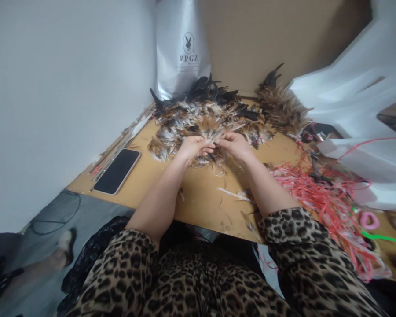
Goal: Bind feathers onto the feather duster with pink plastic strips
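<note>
Brown feathers (214,132) pinched between both hands, left hand (193,147) touching right hand (236,145), above wooden table (198,198).

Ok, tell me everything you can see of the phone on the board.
The phone is a slim slab with rounded corners, a dark, unlit screen and a pale edge. It lies flat, face up, near the left edge of the wooden board, angled toward the wall. Nothing rests on it; neither hand touches it. Thin strips lie along its far side.
</note>
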`<state>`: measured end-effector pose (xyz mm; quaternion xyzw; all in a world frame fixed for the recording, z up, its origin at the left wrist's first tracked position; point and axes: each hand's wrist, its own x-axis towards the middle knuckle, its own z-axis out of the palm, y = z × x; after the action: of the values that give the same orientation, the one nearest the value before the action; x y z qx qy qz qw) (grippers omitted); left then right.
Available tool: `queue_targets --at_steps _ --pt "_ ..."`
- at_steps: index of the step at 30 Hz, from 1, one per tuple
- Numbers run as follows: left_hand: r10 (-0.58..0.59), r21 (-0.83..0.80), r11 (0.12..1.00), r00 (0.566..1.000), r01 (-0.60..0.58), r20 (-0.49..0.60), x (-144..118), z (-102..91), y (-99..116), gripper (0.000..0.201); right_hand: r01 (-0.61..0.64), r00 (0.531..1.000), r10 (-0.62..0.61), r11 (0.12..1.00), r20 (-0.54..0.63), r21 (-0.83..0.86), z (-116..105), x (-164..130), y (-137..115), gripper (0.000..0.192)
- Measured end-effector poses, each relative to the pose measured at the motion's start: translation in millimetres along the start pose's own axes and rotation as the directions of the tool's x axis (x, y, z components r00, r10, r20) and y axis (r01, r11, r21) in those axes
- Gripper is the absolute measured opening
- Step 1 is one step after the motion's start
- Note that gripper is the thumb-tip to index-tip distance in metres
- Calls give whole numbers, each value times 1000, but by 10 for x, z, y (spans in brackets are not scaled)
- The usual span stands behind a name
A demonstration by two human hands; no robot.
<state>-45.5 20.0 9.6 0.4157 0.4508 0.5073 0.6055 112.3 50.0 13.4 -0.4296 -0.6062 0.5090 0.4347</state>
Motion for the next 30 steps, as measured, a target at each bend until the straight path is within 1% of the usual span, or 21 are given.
queue_targets --at_steps 3,6,10,13,16,19,25,30 --pt "-8 11 1000 1000 8 14 -11 12 3 16 32 999 -31 999 32 -30 -13 15 12 33" --pt "-3 37 999 1000 2 28 -12 17 13 15 47 998 -46 999 37 -19 -15 20 8 32" --pt "5 79 997 1000 -7 29 -13 25 27 17 15 1000 -14 998 -11 59 -2 20 7 32" --pt "-1 57 998 999 -1 33 -16 28 20 16 -4 999 9 991 -36 135 11 19 15 34" --pt "-19 3 1000 999 19 50 -14 27 3 16 -5 1000 10 981 -25 193 21 16 17 35" --pt "-25 -18 999 998 26 56 -7 27 -5 15 -4 1000 7 976 -14 216 27 11 9 35" --pt "-24 -10 1000 998 24 60 -11 28 6 16 -46 999 43 963 17 267 40 7 8 36" --pt "-8 43 999 994 3 110 -23 0 4 16 -76 997 74 952 18 297 59 10 12 33"
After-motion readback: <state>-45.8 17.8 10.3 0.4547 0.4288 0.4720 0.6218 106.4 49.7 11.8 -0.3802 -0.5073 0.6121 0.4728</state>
